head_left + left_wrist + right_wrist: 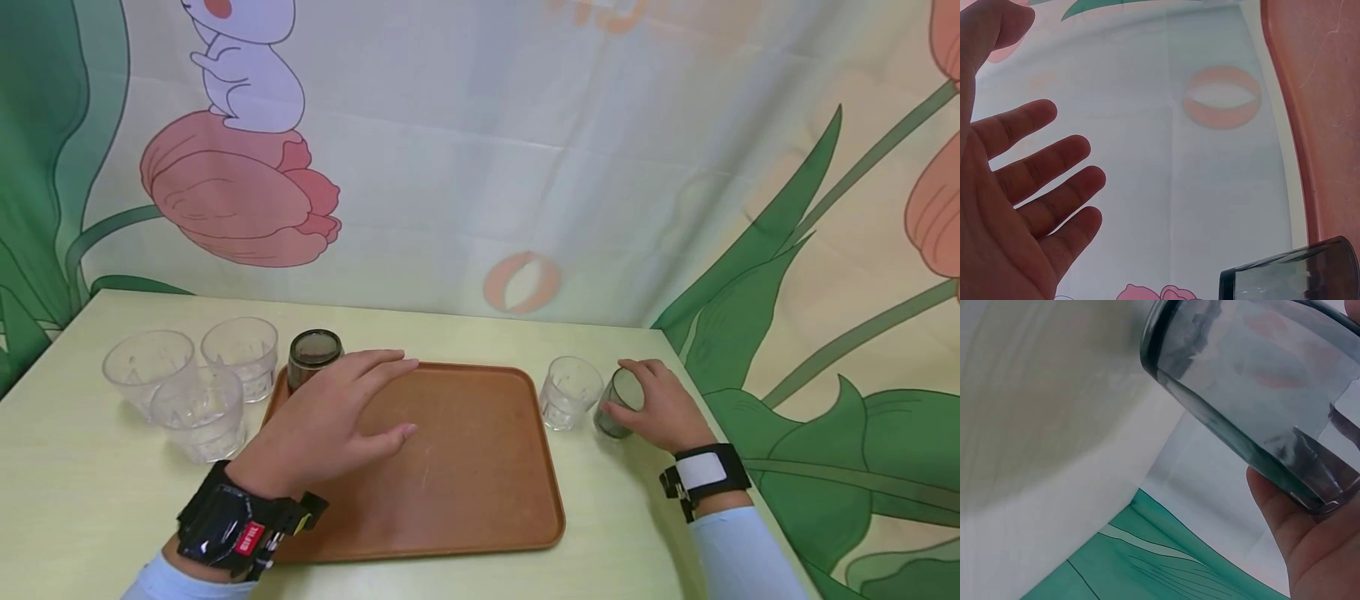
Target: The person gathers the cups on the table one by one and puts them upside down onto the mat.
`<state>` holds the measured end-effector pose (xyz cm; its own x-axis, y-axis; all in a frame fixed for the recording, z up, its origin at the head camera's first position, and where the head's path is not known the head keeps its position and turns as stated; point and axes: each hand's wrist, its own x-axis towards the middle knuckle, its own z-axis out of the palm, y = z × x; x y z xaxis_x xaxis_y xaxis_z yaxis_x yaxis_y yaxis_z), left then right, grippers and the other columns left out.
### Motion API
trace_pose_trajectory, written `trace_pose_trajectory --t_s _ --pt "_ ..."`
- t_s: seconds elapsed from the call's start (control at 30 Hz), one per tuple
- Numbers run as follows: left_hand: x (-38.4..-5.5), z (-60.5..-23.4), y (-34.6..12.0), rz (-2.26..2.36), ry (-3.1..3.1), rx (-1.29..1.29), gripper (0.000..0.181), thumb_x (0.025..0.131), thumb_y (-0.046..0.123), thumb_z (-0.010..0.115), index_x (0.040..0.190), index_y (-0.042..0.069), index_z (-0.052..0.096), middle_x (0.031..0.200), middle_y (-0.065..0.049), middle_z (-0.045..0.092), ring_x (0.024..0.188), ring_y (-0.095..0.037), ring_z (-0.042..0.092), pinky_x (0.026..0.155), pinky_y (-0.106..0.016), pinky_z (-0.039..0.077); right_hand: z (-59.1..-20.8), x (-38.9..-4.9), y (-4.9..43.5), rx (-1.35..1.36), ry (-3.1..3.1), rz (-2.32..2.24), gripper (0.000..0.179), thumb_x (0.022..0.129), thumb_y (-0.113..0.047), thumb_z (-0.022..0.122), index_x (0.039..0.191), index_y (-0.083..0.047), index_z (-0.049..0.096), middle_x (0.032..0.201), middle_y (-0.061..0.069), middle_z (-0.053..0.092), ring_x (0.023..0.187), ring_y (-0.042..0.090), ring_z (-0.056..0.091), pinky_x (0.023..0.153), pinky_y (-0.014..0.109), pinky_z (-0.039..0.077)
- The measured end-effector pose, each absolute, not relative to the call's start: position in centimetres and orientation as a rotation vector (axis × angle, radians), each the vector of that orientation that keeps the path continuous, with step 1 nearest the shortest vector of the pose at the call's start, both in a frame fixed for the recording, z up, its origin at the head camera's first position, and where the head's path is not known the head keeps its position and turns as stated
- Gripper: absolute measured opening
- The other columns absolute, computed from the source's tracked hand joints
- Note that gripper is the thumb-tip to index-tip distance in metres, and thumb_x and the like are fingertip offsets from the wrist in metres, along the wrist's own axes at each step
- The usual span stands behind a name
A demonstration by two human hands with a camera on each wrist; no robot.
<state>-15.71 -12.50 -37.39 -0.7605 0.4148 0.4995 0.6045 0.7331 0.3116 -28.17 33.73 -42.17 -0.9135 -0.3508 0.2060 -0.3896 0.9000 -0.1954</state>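
My right hand [660,408] grips a small grey-tinted glass [613,417] at the table's right side. In the right wrist view, the fingers curl around one end of this tinted glass [1260,387], while its other end points towards the table. Just left of it stands a clear glass [570,392]. My left hand [330,417] hovers over the left part of a brown tray [465,467], fingers spread and holding nothing. Beyond that hand, a dark tinted glass [315,350] stands upside down at the tray's back left corner, its lower part partly hidden by the hand.
Three clear glasses cluster left of the tray: one at the back [242,354], one at the far left [146,367] and one in front [201,412]. A printed curtain [450,192] hangs behind the pale table [67,467] and along its right edge.
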Motion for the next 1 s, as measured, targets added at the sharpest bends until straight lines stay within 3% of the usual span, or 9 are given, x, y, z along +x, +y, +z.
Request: trace_pose_trajectory --t_s 1.0 --pt "-15.6 -37.3 -12.2 -0.635 -2.551 -0.771 0.065 0.086 0.050 0.072 0.140 0.017 0.058 0.140 -0.005 0.058 0.130 -0.025 0.054 0.109 -0.048 0.045 -38.8 -26.7 33.8 0.609 -2.813 0.323 0.072 0.089 -0.044 0.073 0.145 -0.006 0.048 0.135 0.024 0.051 0.123 0.043 0.051 0.096 0.060 0.047"
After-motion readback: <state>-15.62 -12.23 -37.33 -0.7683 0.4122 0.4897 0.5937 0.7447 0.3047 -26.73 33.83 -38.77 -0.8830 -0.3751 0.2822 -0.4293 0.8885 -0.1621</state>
